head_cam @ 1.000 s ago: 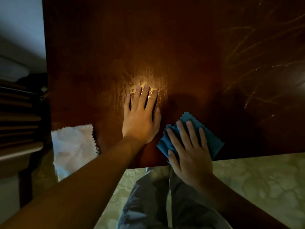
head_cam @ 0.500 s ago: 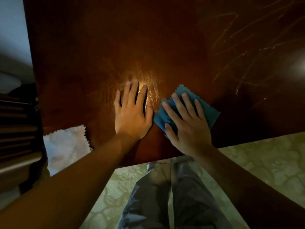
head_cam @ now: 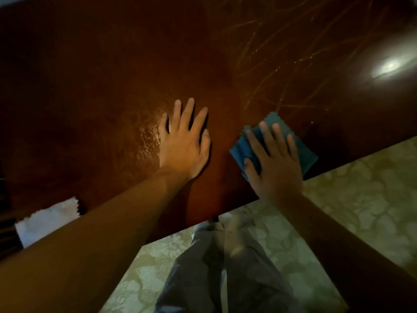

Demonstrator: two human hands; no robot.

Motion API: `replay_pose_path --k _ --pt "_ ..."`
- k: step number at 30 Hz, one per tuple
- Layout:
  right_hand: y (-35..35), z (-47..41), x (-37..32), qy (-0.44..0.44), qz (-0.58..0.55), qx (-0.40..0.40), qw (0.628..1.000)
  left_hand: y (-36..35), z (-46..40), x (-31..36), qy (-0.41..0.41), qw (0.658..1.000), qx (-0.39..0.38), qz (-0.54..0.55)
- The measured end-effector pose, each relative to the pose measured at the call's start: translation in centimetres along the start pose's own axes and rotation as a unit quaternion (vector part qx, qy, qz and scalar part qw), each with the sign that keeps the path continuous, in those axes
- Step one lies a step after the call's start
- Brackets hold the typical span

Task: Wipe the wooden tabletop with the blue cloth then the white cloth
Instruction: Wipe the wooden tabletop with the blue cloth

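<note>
Fingers spread, our right hand presses the blue cloth flat near the tabletop edge; left hand braces, open. White cloth waits, probably overhanging.

Two hands: left hand, right hand. Two cloths: blue cloth, white cloth (partly hidden by the forearm). One wooden tabletop.
</note>
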State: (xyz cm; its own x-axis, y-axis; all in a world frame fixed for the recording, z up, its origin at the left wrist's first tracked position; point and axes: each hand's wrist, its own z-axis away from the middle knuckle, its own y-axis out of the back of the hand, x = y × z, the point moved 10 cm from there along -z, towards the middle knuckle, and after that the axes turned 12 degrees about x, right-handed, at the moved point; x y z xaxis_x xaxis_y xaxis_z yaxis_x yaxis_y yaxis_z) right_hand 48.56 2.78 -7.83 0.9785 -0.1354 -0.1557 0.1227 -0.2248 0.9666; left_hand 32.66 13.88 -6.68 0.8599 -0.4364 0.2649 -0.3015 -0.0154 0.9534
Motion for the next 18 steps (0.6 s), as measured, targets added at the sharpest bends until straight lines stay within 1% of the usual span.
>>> replay_pose_path --k 2,4,11,15,18 --pt "0.2 -0.3 2.1 -0.027 0.014 -0.004 1.0 -0.3 0.2 0.0 -0.005 1.0 0.0 -0.018" --pt "0.1 -0.4 2.7 -0.04 0.019 -0.009 0.999 -0.3 0.2 0.0 -0.007 1.0 0.004 -0.02" --pt "0.2 -0.3 1.3 -0.093 0.039 -0.001 0.995 -0.1 0.3 0.1 -0.004 1.0 0.008 -0.023" --pt "-0.3 0.4 -2.0 -0.08 0.029 -0.012 0.996 -0.1 0.2 0.0 -0.002 1.0 0.011 -0.027" --pt "-0.9 1.4 -6.3 -0.035 0.004 -0.019 0.999 -0.2 0.2 0.0 -0.007 0.999 0.013 -0.035"
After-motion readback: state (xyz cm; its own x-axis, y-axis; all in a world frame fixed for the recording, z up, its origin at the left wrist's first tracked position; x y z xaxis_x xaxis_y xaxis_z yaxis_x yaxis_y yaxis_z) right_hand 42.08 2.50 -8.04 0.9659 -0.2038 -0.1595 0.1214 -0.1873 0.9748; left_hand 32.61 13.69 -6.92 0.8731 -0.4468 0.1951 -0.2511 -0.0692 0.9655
